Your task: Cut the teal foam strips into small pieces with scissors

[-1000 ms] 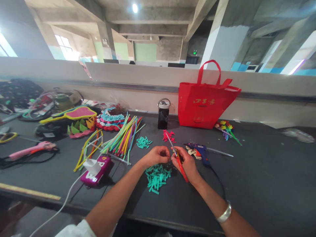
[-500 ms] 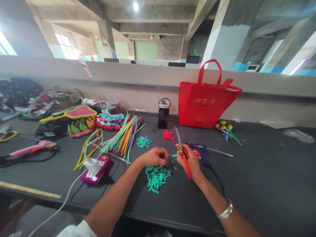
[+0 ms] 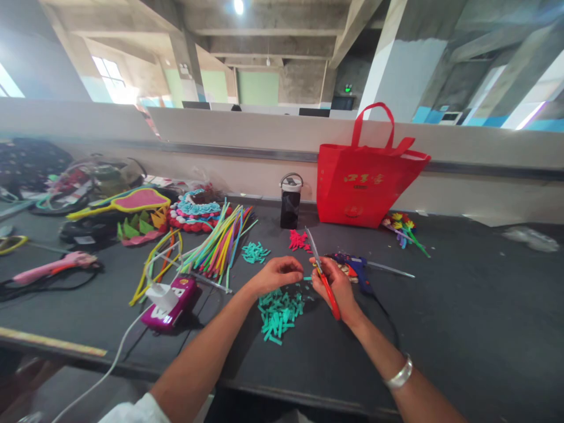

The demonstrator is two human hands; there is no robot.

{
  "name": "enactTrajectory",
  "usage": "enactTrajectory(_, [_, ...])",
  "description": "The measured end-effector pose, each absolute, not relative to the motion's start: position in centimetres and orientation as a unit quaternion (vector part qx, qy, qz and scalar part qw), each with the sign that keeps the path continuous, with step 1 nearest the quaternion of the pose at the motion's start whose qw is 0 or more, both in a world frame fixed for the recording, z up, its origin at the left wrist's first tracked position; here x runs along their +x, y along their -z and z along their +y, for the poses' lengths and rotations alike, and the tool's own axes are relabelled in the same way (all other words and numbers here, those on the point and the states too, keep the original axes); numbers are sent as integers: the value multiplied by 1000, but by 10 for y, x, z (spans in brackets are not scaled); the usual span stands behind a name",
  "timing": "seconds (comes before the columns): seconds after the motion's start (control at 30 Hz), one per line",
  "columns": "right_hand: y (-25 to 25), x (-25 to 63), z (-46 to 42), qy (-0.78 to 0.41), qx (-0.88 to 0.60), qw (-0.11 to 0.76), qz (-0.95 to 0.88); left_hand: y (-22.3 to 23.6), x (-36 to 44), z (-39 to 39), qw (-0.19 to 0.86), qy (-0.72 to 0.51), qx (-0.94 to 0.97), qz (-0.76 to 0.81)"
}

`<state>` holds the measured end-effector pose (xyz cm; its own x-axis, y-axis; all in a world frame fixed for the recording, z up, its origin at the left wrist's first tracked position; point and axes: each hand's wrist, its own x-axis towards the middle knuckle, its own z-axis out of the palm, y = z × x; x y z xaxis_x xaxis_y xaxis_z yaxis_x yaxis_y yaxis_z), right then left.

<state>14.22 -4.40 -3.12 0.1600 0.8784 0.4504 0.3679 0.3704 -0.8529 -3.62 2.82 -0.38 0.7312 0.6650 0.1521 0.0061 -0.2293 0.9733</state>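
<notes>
My right hand [image 3: 337, 288] is wrapped round a pair of scissors [image 3: 328, 288] with red handles, their metal blades pointing up and away from me. My left hand [image 3: 278, 275] hovers just left of it, fingers loosely stretched and slightly bent, with nothing visible in them. Beneath my left hand lies a heap of short teal strips [image 3: 278, 320] on the black table. A tiny teal piece [image 3: 307, 278] shows between the two hands. Farther back are a smaller teal pile [image 3: 255, 252] and a pile of red pieces [image 3: 298, 239].
A blue glue gun [image 3: 362, 273] lies right of my right hand. Behind stand a black bottle [image 3: 291, 202] and a red bag [image 3: 365, 188]. To the left are colourful pipe cleaners [image 3: 224, 241], a purple power bank [image 3: 171, 305] with a white plug, and a pink glue gun [image 3: 55, 267].
My left hand's curled fingers have straightened and risen slightly toward the right hand. The scissors have shifted a little left with the whole view.
</notes>
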Motion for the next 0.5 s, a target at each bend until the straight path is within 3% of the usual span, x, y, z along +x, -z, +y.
enactTrajectory(0.37, [33,139,-49,-191,-539,527,-628,12,-25,20,635,-281,673,255])
enactTrajectory(0.5, [27,135,-52,-155,-574,529,-606,9,-24,21,680,-361,571,284])
